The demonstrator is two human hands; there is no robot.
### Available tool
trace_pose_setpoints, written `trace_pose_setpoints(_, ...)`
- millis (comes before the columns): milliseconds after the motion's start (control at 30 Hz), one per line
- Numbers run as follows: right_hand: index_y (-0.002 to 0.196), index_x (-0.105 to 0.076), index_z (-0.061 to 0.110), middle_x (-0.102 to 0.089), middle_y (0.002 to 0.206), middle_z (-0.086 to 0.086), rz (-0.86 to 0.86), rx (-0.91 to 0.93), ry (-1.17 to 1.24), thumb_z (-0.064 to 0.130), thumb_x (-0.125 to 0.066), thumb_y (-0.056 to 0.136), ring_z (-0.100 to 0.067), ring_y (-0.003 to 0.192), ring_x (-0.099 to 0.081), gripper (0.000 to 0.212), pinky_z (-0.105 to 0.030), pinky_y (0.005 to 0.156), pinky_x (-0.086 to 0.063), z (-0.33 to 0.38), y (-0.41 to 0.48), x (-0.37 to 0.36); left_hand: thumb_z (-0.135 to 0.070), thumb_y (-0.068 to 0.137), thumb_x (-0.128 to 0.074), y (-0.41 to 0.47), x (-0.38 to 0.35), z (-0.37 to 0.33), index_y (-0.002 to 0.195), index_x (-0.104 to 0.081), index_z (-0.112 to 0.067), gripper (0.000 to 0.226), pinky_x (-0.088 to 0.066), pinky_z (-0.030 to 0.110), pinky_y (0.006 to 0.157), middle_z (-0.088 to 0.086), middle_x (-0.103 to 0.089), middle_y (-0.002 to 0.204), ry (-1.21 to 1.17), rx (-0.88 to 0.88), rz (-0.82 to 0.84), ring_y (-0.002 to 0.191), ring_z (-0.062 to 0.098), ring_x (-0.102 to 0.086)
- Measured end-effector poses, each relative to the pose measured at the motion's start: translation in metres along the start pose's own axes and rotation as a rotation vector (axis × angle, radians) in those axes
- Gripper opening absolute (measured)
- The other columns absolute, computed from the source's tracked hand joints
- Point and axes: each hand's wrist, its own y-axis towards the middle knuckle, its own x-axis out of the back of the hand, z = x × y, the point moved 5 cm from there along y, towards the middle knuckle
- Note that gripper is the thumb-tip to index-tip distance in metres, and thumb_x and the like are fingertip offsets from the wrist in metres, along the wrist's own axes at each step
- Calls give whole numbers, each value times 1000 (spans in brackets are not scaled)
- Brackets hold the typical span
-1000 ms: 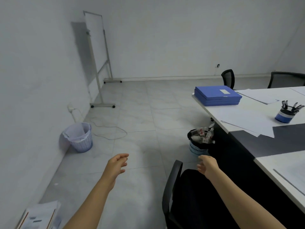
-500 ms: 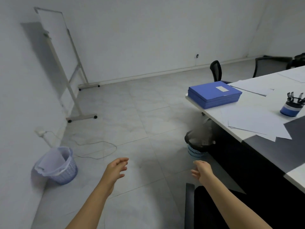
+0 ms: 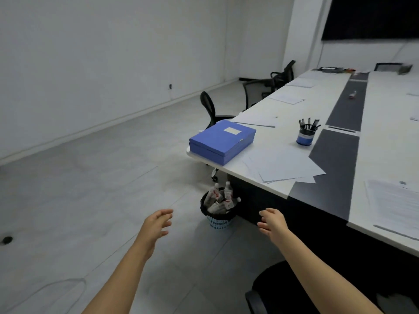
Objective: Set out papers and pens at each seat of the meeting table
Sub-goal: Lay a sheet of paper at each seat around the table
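A loose pile of white papers point(image 3: 283, 166) lies near the corner of the long white meeting table point(image 3: 267, 114). Beyond it stands a blue cup of pens point(image 3: 305, 135). A blue box file point(image 3: 223, 141) lies on the table's corner. More sheets lie at seats along the left edge point(image 3: 286, 97) and at the near right point(image 3: 394, 205). My left hand point(image 3: 156, 225) and my right hand point(image 3: 273, 223) hang in front of me over the floor, fingers relaxed, holding nothing, short of the table.
A bin full of bottles point(image 3: 218, 207) stands on the floor beside the table's dark end panel. Black chairs stand along the left side point(image 3: 209, 107) and one sits just below me point(image 3: 272, 291). A dark strip point(image 3: 331, 159) runs down the table's middle.
My view has swung to the right, from the whiteboard and white bin toward the length of the table. Both hands stay raised and empty in front of me.
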Motion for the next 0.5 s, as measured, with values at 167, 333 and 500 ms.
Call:
trace_pose_setpoints(167,135,-41,7,-48,126,-18,-148,-36,78,9,-51,94,-29,97,-56,42,-37,82,-47,13,28,38,-13,97,-48,64,-76,-13,101,-62,-17,15,-44,37,84,6,-61,105,52,9,241,99,24,-56)
trace_pose_setpoints(333,125,-47,3,-50,112,-16,-271,-29,144,10,-50,95,-29,93,-56,31,-37,82,-47,36,82,76,-11,95,-51,130,-149,-31,98,-65,-15,16,-45,29,71,10,-65,101,86,-1,385,91,20,-59)
trace_pose_setpoints(500,107,-46,5,-50,102,-16,-303,-84,174,8,-47,95,-28,85,-52,13,-41,90,-47,55,137,82,-6,95,-50,184,-204,-57,100,-64,-8,15,-44,19,60,8,-63,93,179,1,448,79,11,-56)
